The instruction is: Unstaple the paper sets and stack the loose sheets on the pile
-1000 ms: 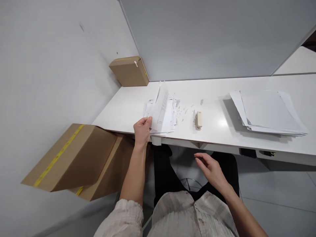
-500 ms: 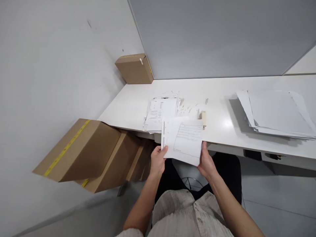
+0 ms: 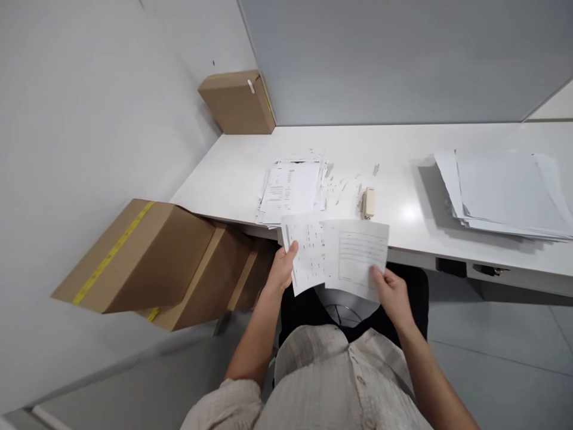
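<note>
Over the desk's front edge, my left hand pinches a printed paper sheet by its left edge, thumb on top. My right hand is closed on another printed sheet near its lower right corner. The two sheets lie side by side, their inner edges meeting or slightly overlapping. Just beyond them, a stack of printed papers lies on the white desk. A small beige stapler stands to the right of that stack, near the sheets' top edge.
A larger pile of white paper lies on the desk's right side. A cardboard box stands in the back left corner. Taped cardboard boxes are at the left below desk height. Keys hang at the desk front.
The sheets were together between both hands. My right hand has drawn one sheet rightward, and a second printed sheet now shows in my left hand. The camera view has shifted slightly.
</note>
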The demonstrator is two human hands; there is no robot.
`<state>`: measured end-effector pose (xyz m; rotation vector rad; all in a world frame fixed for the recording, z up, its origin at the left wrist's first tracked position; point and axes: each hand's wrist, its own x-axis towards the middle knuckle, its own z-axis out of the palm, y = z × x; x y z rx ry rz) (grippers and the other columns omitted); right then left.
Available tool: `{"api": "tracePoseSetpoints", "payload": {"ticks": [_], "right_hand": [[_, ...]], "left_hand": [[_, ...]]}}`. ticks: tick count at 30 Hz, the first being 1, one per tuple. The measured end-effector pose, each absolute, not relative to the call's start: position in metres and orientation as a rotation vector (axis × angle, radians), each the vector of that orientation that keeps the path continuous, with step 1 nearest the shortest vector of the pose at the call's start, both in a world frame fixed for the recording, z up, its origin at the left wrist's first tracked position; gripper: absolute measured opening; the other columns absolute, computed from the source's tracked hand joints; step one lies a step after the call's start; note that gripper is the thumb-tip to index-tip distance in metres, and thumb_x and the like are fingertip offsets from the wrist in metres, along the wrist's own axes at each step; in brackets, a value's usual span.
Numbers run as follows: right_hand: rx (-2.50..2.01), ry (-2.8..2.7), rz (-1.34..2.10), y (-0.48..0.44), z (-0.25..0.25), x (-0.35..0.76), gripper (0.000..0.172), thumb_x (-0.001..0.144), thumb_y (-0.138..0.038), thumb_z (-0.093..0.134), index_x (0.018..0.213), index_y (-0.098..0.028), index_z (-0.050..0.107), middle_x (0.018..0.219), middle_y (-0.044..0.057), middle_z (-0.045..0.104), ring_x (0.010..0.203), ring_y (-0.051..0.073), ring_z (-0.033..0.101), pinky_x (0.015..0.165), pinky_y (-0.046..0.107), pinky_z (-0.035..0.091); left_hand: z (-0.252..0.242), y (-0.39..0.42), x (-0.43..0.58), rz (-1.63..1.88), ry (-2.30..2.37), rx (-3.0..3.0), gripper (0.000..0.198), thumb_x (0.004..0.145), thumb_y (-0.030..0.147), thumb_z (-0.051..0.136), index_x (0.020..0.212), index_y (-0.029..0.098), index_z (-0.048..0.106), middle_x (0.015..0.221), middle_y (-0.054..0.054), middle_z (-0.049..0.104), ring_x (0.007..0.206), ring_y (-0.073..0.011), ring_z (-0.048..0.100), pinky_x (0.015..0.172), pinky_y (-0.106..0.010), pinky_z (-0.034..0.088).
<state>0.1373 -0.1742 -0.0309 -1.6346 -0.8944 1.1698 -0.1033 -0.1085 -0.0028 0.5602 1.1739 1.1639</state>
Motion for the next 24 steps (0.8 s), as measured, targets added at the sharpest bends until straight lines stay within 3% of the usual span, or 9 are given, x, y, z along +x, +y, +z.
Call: {"api": "tracePoseSetpoints", "payload": {"ticks": [4,18,24], "right_hand": [[-1.607,-0.743,1.106,-0.184,-0.023,0.159,0.036,0.073,-0.043,0.064,0.099,-0.018,0.07,0.098,0.005,0.071,0.094,0.026,0.064,0.078,0.035,0.051],[-1.5,-0.665,1.184,-0.186,-0.025,0.161,0.038,0.073,-0.044,0.066,0.101,-0.019,0.069,0.099,0.006,0.071,0.097,0.027,0.062,0.085,0.041,0.048],[-1.487,-0.704,1.203,-0.182,-0.017,0.147,0.038,0.074,-0.044,0.064,0.101,-0.017,0.068,0.096,0.006,0.071,0.088,0.024,0.064,0.079,0.037,0.05]], "left_hand": [[0.003,-0.111,-0.113,1.248,1.191,0.677,0.051,0.065,0.043,0.075,0.102,0.01,0.064,0.099,-0.014,0.07,0.095,-0.028,0.065,0.087,-0.042,0.051],[0.033,-0.122,-0.14,1.3,1.274,0.587,0.045,0.059,0.033,0.08,0.096,0.012,0.066,0.095,-0.011,0.071,0.082,-0.0214,0.068,0.075,-0.031,0.056],[0.026,-0.123,-0.121,1.214,1.206,0.577,0.045,0.058,0.033,0.081,0.095,0.011,0.067,0.09,-0.011,0.072,0.078,-0.0231,0.068,0.076,-0.036,0.056]]}}
